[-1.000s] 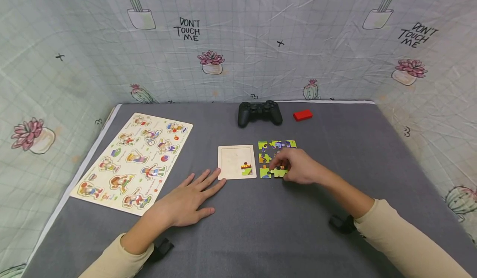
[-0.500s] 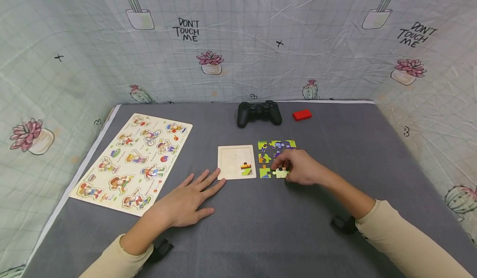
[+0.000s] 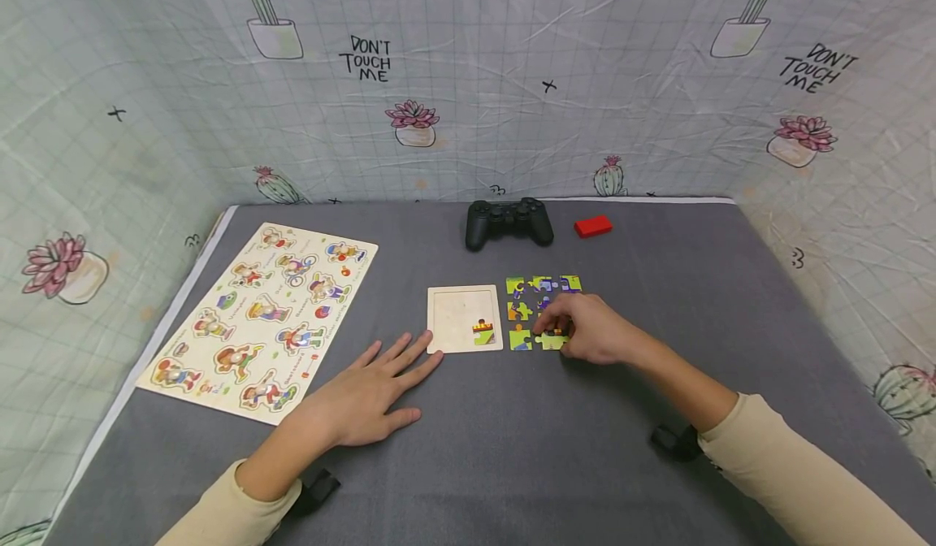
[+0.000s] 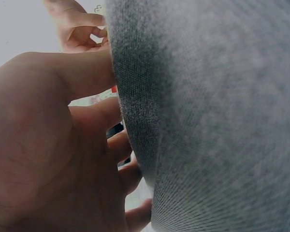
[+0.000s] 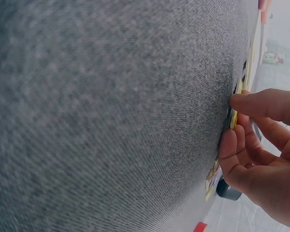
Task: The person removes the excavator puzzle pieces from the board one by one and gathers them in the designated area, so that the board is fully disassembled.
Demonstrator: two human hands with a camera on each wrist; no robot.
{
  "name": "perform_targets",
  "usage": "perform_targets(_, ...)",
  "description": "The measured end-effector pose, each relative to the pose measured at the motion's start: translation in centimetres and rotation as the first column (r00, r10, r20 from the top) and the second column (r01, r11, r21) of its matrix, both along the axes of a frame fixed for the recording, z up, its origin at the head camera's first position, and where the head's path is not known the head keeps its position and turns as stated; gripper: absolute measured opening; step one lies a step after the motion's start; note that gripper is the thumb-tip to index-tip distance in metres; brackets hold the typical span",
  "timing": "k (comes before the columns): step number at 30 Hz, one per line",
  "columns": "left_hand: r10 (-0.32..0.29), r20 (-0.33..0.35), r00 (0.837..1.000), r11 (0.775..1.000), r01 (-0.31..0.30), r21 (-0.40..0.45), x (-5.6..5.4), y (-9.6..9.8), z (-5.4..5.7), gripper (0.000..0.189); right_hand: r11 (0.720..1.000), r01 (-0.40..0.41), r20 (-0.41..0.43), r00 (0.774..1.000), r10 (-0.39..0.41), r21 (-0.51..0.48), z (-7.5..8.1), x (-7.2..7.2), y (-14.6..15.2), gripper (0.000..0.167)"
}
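Observation:
In the head view, my left hand lies on the cloth with fingers spread, its fingertips at the lower left corner of a small wooden puzzle tray. One joined bit of coloured puzzle sits in the tray's lower right corner. My right hand is over several green and purple puzzle pieces right of the tray. Its thumb and fingers pinch a green puzzle piece in the row nearest me, seen edge-on between them in the right wrist view. The hand hides some pieces behind it.
A large wooden picture board with cartoon figures lies at the left. Behind the tray are a black game controller and a red block. Grey cloth covers the table, and a printed curtain stands around it.
My right hand has shifted slightly to the right, and the green piece at its fingertips moved a little with it. The left hand stays where it was.

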State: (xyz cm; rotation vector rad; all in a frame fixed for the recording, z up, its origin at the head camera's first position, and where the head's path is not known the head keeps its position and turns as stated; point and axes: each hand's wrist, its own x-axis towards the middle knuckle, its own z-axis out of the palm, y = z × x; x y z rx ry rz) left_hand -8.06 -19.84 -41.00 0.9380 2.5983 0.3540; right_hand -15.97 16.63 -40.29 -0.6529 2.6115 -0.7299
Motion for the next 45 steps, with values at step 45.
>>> perform_targets(45,0.002,-0.009,1.000,1.000,-0.002,-0.011,-0.1,-0.1,-0.3,0.073,0.990,-0.117,-0.101,0.989,0.109,-0.083,0.2,-0.9,-7.3,0.034)
